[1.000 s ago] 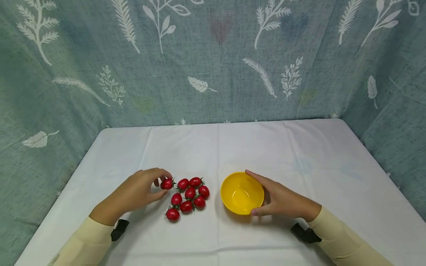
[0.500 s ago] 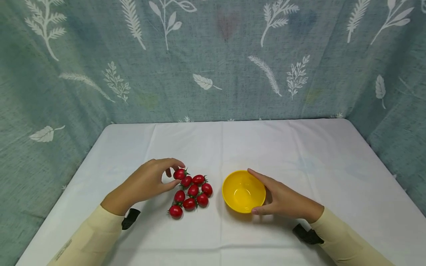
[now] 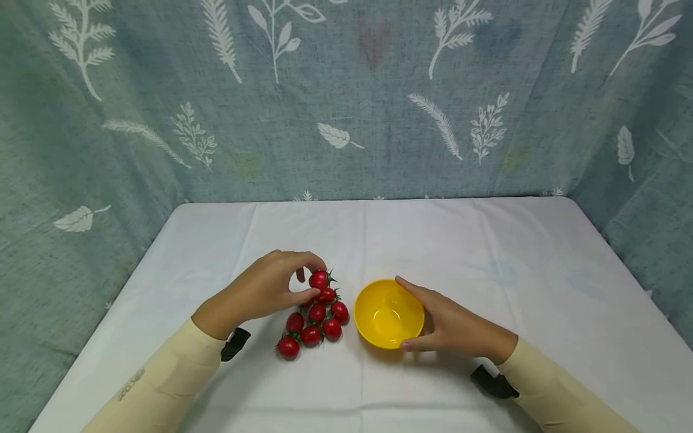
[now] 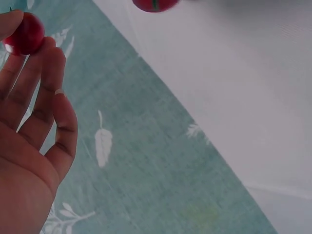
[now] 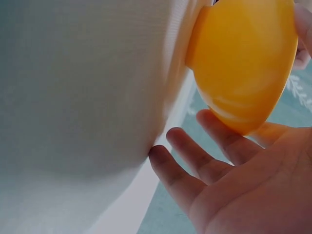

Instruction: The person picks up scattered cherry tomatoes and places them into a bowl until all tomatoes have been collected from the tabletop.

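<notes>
My left hand (image 3: 265, 290) pinches a red cherry tomato (image 3: 319, 279) between thumb and fingertips, over the far end of a cluster. In the left wrist view this tomato (image 4: 30, 34) sits between the thumb and the fingers, its green stalk end mostly out of sight. Several other cherry tomatoes (image 3: 311, 335) lie bunched on the white cloth below, some partly hidden by the hand and the held one. A yellow bowl (image 3: 373, 310) stands upright right of them, nothing inside. My right hand (image 3: 460, 325) holds its right side, thumb near the front and fingers around the back.
A white cloth (image 3: 444, 240) with fold creases covers the table. Green-blue curtains (image 3: 346, 162) with white leaf prints rise along the back and both sides. Dark straps (image 3: 494, 383) circle the wrists over cream sleeves (image 3: 557, 391).
My left hand has carried the pinched tomato rightward and a little away from me, from the cluster's left side to above its far end. The right hand stays on the bowl.
</notes>
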Demonstrator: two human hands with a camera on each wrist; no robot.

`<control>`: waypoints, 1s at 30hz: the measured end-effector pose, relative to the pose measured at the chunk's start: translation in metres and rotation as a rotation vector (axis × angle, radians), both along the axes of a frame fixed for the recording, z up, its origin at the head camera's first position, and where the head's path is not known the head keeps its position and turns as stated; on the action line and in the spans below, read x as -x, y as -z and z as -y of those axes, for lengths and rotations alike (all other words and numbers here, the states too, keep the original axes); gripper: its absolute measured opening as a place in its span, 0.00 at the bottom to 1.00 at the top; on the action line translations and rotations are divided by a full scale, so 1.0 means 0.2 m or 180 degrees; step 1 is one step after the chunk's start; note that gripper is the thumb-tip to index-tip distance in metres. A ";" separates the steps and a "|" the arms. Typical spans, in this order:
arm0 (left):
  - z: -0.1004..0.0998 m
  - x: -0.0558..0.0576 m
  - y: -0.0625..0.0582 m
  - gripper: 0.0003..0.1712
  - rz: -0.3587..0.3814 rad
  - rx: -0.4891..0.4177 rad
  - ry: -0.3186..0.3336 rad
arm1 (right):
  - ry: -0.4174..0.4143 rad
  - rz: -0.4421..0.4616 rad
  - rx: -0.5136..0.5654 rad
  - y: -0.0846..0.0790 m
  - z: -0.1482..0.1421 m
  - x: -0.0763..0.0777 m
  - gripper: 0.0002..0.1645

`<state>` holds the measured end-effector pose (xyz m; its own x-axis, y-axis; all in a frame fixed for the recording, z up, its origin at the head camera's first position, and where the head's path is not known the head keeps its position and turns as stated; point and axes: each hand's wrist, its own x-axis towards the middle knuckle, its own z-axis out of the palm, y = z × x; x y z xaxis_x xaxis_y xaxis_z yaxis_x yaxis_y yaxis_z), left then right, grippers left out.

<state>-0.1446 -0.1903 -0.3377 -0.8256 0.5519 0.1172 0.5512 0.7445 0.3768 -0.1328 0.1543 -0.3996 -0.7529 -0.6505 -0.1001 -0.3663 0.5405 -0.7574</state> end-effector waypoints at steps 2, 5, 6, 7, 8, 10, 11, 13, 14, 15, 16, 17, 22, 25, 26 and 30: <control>-0.03 0.00 -0.01 0.20 0.0020 -0.0003 0.0050 | -0.0021 0.0006 0.0010 0.00 0.02 0.00 0.67; -0.07 0.00 -0.03 0.19 0.0043 0.0010 0.0180 | 0.0001 0.0013 0.0017 0.00 0.02 0.00 0.67; -0.09 0.00 -0.04 0.19 0.0042 0.0046 0.0218 | 0.0013 0.0012 0.0016 0.00 0.02 0.00 0.67; -0.10 0.00 -0.04 0.19 0.0042 0.0084 0.0257 | 0.0022 0.0013 0.0022 0.00 0.02 -0.01 0.67; -0.12 0.00 -0.05 0.19 0.0055 0.0115 0.0291 | 0.0029 0.0016 0.0026 0.00 0.02 -0.01 0.67; -0.15 0.01 -0.05 0.19 0.0061 0.0187 0.0358 | 0.0032 0.0018 0.0040 0.00 0.01 0.00 0.67; -0.16 0.01 -0.05 0.19 0.0077 0.0211 0.0395 | 0.0031 0.0024 0.0050 0.00 0.01 0.00 0.67; -0.19 0.01 -0.05 0.18 0.0093 0.0258 0.0456 | 0.0029 0.0045 0.0068 0.00 0.02 0.00 0.67; -0.21 0.01 -0.05 0.18 0.0108 0.0264 0.0488 | 0.0036 0.0061 0.0068 0.00 0.02 0.00 0.67; -0.22 0.02 -0.05 0.18 0.0110 0.0276 0.0525 | 0.0046 0.0080 0.0071 0.00 0.02 0.00 0.66; -0.23 0.02 -0.04 0.17 0.0124 0.0285 0.0549 | 0.0051 0.0097 0.0073 0.00 0.02 0.00 0.66; -0.24 0.02 -0.04 0.17 0.0127 0.0298 0.0572 | 0.0058 0.0117 0.0073 0.00 0.02 0.00 0.66; -0.30 0.00 0.00 0.16 0.0123 0.0260 0.0723 | 0.0030 0.0079 0.0083 0.01 0.01 -0.01 0.65; -0.33 0.00 0.03 0.15 0.0172 0.0229 0.0824 | -0.0020 -0.0012 0.0110 0.02 0.00 -0.01 0.65; -0.34 0.00 0.04 0.15 0.0190 0.0237 0.0843 | -0.0033 -0.0040 0.0120 0.02 0.00 -0.01 0.65; -0.35 0.01 0.05 0.15 0.0251 0.0372 0.0854 | -0.0036 -0.0064 0.0110 0.03 0.00 0.00 0.65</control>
<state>-0.1464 -0.1199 -0.3471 -0.6526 0.7575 -0.0185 0.7065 0.6171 0.3466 -0.1319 0.1535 -0.4051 -0.7472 -0.6617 -0.0624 -0.3876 0.5100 -0.7679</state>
